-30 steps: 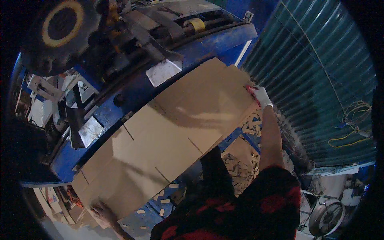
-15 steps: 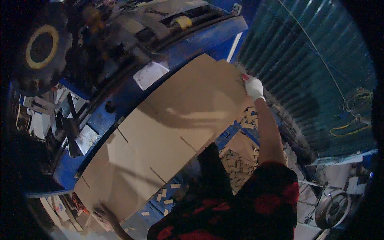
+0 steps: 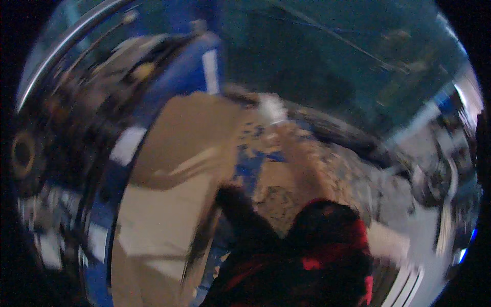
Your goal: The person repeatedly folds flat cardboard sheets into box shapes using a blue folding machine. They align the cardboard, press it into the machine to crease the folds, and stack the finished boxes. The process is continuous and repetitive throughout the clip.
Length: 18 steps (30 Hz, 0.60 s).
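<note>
A long brown cardboard sheet lies along the blue machine, running from the lower edge up to the far middle. Dark short slits that showed on it earlier are smeared here. My right hand, in a white glove, is just right of the sheet's far end. Motion blur hides its fingers, and I cannot tell whether it touches the cardboard. My right forearm reaches away from me over scattered cardboard scraps. My left hand is out of view.
The blue machine with dark parts stands along the left. Small cardboard offcuts lie in a heap beneath my right arm. A green corrugated wall rises beyond. A round fan-like object stands at the right.
The view has swung to the right and blurred, so the sheet now appears further left and steeper. My right hand appears slightly off the sheet's far corner. My left hand has left the picture.
</note>
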{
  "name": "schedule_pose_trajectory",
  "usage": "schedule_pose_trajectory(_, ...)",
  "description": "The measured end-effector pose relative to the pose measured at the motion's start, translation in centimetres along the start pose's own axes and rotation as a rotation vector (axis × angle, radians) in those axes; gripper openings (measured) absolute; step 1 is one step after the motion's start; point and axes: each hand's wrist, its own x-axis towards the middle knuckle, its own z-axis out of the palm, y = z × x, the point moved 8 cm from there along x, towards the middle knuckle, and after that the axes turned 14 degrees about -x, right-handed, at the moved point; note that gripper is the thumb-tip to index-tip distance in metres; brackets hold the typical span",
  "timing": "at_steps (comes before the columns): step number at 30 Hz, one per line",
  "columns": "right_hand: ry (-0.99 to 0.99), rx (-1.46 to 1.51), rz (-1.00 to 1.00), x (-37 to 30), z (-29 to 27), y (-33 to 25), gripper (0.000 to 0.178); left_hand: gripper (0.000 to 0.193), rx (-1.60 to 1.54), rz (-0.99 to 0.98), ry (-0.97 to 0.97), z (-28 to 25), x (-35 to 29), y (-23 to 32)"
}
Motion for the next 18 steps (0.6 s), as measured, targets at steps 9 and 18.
schedule_pose_trajectory(9, -0.717, 1.095, 0.259, -12.6, -2.1, -13.8, 0.129, 0.059, -0.385, 0.154, -0.108, 0.7, 1.2, 14.8)
schedule_pose_trajectory(18, -0.569, 1.106, 0.156, -12.7, -3.8, -9.9, 0.092, 0.053, -0.695, -0.005, -0.119, -5.3, 2.8, 10.6)
